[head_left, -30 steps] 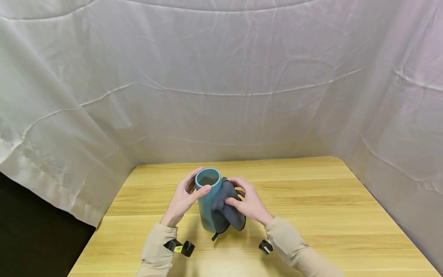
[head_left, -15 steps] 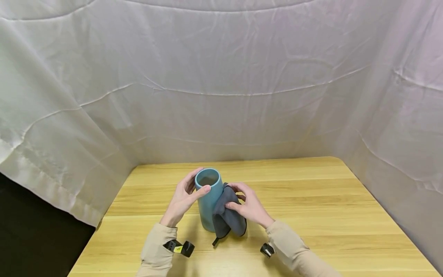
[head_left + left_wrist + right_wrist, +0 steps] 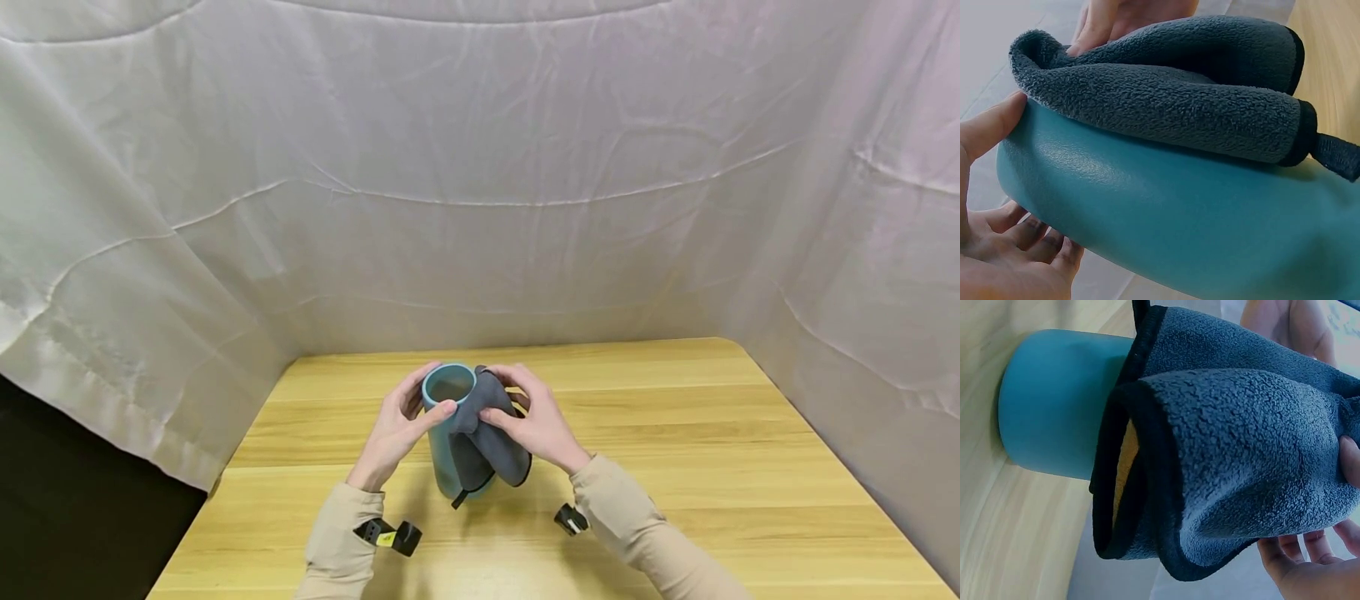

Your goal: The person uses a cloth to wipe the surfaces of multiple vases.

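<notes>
Plainly unlabelled, teal cup (image 3: 450, 433): left hand (image 3: 393, 433) grips it, right hand (image 3: 536, 429) clutches grey cloth (image 3: 483, 437).

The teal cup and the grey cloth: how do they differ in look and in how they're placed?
The teal cup is smooth, rigid and glossy; the grey cloth is fuzzy, soft and folded, with a dark edge. The teal cup stands upright on the wooden table; the grey cloth hangs against the cup's side. The left hand grips the cup's rim; the right hand presses the cloth. Both are held.
</notes>
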The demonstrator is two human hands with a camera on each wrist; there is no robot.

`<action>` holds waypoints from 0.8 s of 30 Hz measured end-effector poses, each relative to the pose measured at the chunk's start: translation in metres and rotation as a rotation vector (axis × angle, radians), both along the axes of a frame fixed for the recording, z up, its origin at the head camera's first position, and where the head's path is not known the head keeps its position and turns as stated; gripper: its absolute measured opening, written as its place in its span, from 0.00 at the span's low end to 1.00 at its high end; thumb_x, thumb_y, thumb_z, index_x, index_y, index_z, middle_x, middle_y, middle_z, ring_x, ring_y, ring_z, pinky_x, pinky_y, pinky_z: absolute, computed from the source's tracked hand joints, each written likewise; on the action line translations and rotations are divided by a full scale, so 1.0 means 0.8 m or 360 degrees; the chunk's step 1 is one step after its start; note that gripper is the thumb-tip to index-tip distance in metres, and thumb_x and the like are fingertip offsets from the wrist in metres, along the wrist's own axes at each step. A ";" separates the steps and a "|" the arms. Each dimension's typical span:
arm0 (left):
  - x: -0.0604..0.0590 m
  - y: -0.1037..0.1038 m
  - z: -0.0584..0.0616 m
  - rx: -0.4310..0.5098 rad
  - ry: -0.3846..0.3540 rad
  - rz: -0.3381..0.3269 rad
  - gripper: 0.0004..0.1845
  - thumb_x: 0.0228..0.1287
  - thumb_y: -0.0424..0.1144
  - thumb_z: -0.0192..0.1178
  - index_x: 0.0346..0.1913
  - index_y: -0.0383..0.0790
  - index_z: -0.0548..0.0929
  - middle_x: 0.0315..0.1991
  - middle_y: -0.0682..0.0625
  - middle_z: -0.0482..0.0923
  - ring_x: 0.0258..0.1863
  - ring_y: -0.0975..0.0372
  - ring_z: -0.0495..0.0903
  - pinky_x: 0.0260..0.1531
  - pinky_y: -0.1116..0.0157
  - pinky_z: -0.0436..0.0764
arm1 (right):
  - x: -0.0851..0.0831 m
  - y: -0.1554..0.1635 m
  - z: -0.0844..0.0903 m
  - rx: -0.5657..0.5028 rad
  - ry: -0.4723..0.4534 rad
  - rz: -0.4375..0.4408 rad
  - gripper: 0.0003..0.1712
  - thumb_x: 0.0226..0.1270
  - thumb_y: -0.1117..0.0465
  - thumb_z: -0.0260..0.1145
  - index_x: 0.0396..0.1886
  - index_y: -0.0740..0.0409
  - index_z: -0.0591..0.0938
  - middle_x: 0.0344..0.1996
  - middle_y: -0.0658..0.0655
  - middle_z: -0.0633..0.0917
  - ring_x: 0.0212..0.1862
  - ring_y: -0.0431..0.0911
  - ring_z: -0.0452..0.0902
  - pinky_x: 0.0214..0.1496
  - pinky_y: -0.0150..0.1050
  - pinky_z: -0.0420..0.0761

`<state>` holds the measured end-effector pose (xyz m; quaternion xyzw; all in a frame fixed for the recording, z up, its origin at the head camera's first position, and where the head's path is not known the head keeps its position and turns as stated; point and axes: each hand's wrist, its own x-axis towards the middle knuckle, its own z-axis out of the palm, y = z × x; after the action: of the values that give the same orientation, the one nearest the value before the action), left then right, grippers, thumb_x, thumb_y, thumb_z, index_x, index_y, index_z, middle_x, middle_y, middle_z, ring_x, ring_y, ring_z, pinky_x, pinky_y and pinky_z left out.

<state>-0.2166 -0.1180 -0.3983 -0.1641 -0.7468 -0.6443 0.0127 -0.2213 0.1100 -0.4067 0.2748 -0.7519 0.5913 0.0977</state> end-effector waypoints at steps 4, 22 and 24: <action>0.001 0.000 0.001 0.0005 -0.0005 0.0003 0.34 0.65 0.34 0.67 0.73 0.43 0.69 0.70 0.43 0.72 0.74 0.53 0.66 0.80 0.52 0.58 | 0.001 0.002 -0.006 0.0004 -0.0008 0.0009 0.31 0.61 0.68 0.74 0.64 0.59 0.77 0.54 0.62 0.80 0.55 0.53 0.77 0.58 0.46 0.84; 0.003 0.001 0.001 0.0023 -0.0024 -0.0002 0.35 0.65 0.34 0.67 0.74 0.40 0.67 0.71 0.43 0.70 0.75 0.52 0.65 0.80 0.50 0.57 | 0.000 0.014 -0.069 0.0154 -0.0137 -0.0006 0.27 0.60 0.68 0.74 0.60 0.60 0.78 0.55 0.63 0.83 0.56 0.57 0.79 0.58 0.53 0.84; 0.003 0.002 0.001 0.0019 -0.0020 0.0001 0.35 0.65 0.34 0.67 0.74 0.40 0.67 0.71 0.43 0.70 0.75 0.52 0.65 0.80 0.50 0.57 | 0.000 0.017 -0.071 0.0134 -0.0151 -0.0017 0.27 0.60 0.68 0.74 0.60 0.60 0.78 0.55 0.63 0.83 0.56 0.55 0.79 0.58 0.49 0.84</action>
<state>-0.2139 -0.1166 -0.3975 -0.1599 -0.7430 -0.6499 0.0093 -0.2211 0.1234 -0.4634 0.2461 -0.7814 0.5710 0.0534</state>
